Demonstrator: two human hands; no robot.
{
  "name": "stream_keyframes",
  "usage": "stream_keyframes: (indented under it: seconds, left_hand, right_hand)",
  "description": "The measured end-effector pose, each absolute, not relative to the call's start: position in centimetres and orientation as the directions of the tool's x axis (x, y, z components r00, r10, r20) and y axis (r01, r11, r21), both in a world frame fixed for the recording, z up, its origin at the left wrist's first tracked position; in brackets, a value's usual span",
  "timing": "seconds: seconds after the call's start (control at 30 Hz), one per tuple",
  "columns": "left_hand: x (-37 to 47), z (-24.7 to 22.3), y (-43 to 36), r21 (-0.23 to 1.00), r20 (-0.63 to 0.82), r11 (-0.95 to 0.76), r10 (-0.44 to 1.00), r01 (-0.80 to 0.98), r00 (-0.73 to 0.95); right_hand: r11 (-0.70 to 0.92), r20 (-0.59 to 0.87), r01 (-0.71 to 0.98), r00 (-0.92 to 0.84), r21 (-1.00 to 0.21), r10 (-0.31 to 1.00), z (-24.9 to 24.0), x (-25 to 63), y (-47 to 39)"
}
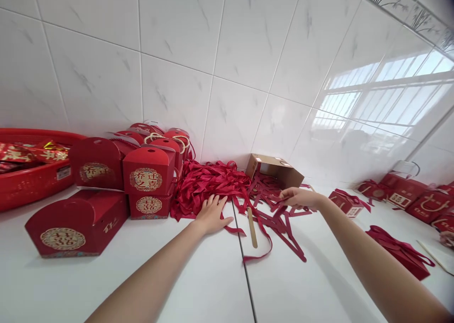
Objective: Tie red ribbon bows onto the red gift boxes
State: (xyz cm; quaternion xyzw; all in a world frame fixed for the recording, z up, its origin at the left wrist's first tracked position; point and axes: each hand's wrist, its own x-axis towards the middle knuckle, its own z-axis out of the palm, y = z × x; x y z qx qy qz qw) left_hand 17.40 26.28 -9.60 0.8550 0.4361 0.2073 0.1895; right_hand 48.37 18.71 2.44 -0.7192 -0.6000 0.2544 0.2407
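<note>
A red plastic basin (31, 190) at the far left holds shiny red-and-gold packets (21, 152) and bears a small label (64, 172). Grey-veined white wall tiles (177, 34) show a barred window's reflection (376, 89) at right, below a bamboo-patterned border (420, 19).

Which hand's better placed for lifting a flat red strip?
Right, I'd judge: the right hand is at the flat red strips; the left hand is spread palm-down at the ribbon pile, farther off.
</note>
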Motion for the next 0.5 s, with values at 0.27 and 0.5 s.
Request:
stream_keyframes:
  seconds: [0.27,0.5]
  left_hand:
    - [17.3,-9.7,26.6,0.471,0.198,-0.574,0.809,0.669,0.554]
    - [17.5,-8.8,25.9,0.422,0.282,-0.640,0.766,0.642,0.578]
  right_hand:
    - [-0.177,0.201,0.733,0.397,-0.657,0.896,1.5,49.7,21.3]
    - [-0.098,-0.054,0.852,0.082,-0.514,0.995,-2.8,48.0,15.9]
